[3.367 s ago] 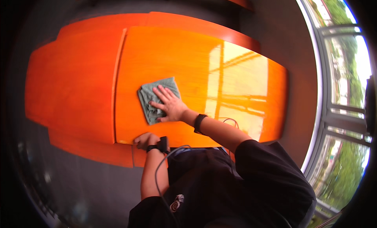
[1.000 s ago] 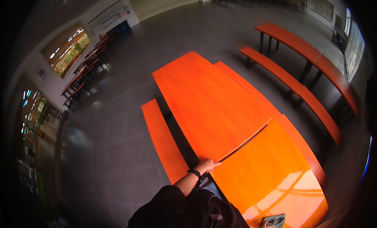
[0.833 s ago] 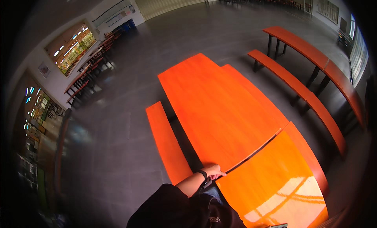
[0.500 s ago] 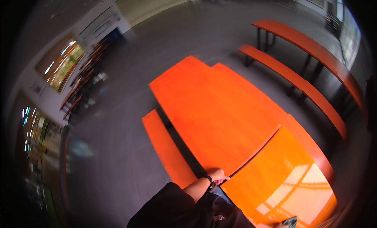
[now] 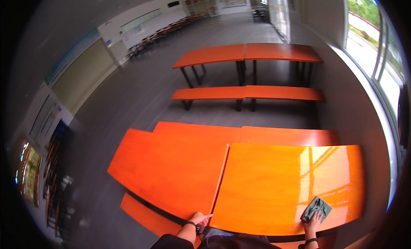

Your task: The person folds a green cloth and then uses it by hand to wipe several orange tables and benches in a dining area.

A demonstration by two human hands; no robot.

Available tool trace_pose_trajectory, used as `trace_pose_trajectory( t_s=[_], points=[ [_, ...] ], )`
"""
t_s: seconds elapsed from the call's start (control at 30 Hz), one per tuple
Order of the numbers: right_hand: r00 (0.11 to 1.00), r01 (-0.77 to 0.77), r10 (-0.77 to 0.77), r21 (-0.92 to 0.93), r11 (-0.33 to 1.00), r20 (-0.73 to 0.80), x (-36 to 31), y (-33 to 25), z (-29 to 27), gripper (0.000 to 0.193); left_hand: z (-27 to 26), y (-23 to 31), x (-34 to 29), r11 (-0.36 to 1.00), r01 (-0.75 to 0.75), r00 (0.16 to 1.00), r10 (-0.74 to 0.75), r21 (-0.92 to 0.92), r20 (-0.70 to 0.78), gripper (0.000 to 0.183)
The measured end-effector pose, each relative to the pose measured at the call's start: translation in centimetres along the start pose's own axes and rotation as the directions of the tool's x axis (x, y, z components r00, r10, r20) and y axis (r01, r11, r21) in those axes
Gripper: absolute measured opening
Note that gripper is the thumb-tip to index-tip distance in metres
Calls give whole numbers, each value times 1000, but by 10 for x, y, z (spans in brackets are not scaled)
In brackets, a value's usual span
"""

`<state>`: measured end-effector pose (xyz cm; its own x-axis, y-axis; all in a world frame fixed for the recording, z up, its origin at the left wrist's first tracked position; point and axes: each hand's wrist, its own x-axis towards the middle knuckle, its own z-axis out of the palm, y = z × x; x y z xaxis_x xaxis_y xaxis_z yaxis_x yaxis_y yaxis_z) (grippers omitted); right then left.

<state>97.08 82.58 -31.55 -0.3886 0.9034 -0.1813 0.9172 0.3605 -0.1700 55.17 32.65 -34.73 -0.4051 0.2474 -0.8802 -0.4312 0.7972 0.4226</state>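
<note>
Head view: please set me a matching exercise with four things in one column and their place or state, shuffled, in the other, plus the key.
Things:
1. Cloth
2. Left hand
3. Roller shutter
4. Window

Places or states:
A. Beige, on the picture's left
B. Under the right hand
C. At the upper right, with trees outside
D. At the near end of the gap between two orange tabletops

Pairs: 1-B, 2-D, 3-A, 4-C.
</note>
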Motion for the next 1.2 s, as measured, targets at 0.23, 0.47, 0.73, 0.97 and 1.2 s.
trace_pose_trajectory(
  t_s=[0.23, 0.47, 0.73, 0.97, 1.2],
  points=[
    [985, -167, 151, -258, 952, -82, 34, -20, 28, 54, 1, -5, 7, 997, -45, 998, 42, -66, -51, 58],
    [975, -98, 96, 0, 995, -201, 23, -9, 27, 58, -6, 8, 10, 998, -30, 995, 35, -57, 91, 61],
    [924, -195, 209, 75, 978, -320, -11, -53, 38, 45, -132, -35, 22, 870, -412, 910, 407, -271, -76, 33],
    [938, -129, 117, -16, 991, -325, -120, -249, 87, 38, -348, -183, 97, 742, -662, 542, 377, -105, -751, 24],
    [954, -133, 104, -88, 987, -280, -210, -382, 170, 37, -438, -271, 68, 886, -418, 649, 138, -199, -749, 32]
  ],
)
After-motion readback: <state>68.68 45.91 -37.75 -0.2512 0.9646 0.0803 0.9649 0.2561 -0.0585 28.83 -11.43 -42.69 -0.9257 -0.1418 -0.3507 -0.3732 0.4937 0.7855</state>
